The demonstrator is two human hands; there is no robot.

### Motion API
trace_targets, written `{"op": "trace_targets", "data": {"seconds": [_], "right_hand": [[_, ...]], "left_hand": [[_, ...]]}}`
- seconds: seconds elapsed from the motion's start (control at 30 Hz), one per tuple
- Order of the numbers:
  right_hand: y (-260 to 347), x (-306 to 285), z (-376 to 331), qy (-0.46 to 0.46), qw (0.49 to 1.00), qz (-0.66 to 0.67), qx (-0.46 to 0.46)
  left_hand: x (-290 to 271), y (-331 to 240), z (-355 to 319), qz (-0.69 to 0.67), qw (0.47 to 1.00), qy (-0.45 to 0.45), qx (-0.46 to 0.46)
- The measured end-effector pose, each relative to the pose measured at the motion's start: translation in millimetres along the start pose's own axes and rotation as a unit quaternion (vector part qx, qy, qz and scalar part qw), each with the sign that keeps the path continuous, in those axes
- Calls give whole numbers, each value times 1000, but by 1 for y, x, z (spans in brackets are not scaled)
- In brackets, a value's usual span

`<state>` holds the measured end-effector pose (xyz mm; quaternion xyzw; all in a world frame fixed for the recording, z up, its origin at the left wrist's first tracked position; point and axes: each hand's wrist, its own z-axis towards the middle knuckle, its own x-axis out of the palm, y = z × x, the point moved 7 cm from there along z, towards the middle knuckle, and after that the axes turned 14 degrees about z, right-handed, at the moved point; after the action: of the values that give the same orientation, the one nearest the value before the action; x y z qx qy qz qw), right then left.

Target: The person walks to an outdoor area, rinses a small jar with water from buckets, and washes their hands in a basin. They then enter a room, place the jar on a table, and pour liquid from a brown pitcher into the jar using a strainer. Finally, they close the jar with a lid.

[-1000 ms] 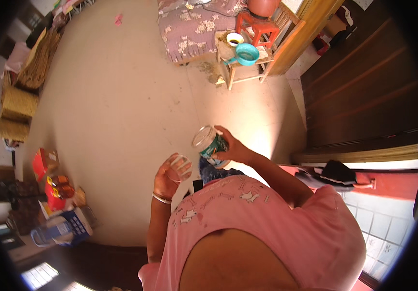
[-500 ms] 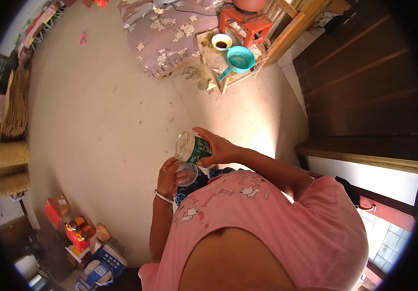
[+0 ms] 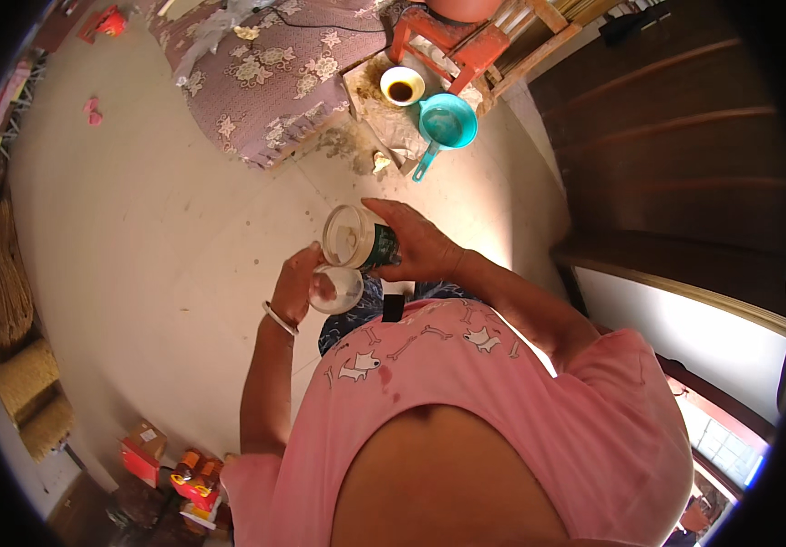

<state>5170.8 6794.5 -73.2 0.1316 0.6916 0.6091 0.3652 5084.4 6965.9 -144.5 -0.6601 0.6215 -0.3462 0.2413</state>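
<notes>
My right hand (image 3: 425, 244) is wrapped around a clear plastic jar (image 3: 344, 239) with a dark green label. The jar lies tilted, its round open mouth toward the left, and something pale shows inside. Just below the mouth, a round clear lid (image 3: 338, 290) is gripped at its left side by my left hand (image 3: 298, 279), which wears a pale bracelet at the wrist. Lid and jar rim are very close; whether they touch I cannot tell. Fingers of my right hand are partly hidden behind the jar.
Ahead stand a teal long-handled dipper (image 3: 447, 123), a white bowl of dark liquid (image 3: 402, 87) and a red stool (image 3: 452, 50), beside a purple flowered cloth (image 3: 274, 82). A dark wooden panel (image 3: 675, 137) is at the right. Boxes (image 3: 142, 451) sit at the lower left.
Both hands have moved a little farther from my body with the jar and lid. The jar's mouth now shows more, and the view has shifted.
</notes>
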Motion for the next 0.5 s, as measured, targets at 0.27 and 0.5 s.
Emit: {"op": "trace_targets", "data": {"seconds": [0.27,0.5], "right_hand": [[-42,-53,38,-54,996,-67,10],[-104,-108,53,-120,990,-42,60]], "left_hand": [[-1,-70,100,200,968,119,-95],[18,-105,173,293,944,70,-133]]}}
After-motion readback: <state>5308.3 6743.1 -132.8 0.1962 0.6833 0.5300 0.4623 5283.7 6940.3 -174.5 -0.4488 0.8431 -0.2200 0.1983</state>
